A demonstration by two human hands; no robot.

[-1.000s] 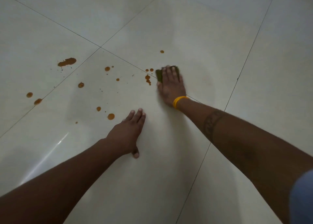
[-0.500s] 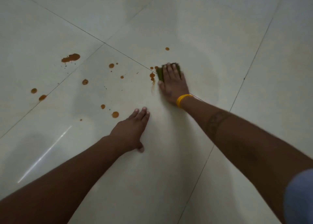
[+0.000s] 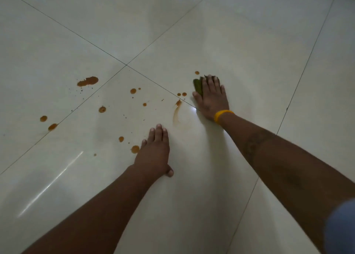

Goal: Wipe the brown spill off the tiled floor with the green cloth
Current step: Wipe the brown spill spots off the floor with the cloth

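Observation:
The green cloth (image 3: 198, 85) lies on the pale tiled floor (image 3: 240, 48), mostly hidden under my right hand (image 3: 211, 98), which presses flat on it with straight fingers; a yellow band circles that wrist. Brown spill drops are scattered to the left: a large blot (image 3: 88, 81), several small drops (image 3: 133, 90), and a curved brown smear (image 3: 176, 113) just left of the cloth. One drop (image 3: 196, 72) sits beyond the cloth. My left hand (image 3: 153, 152) rests flat on the floor, palm down, next to a drop (image 3: 135, 149).
Dark grout lines cross at a tile corner (image 3: 126, 65) beyond the spill. Another grout line (image 3: 295, 92) runs along the right side. Bright light glare (image 3: 51, 182) streaks the tile at lower left.
My right hand slid the cloth to the right, away from the drops by the grout line, leaving a curved brown smear. My left hand stays planted on the floor.

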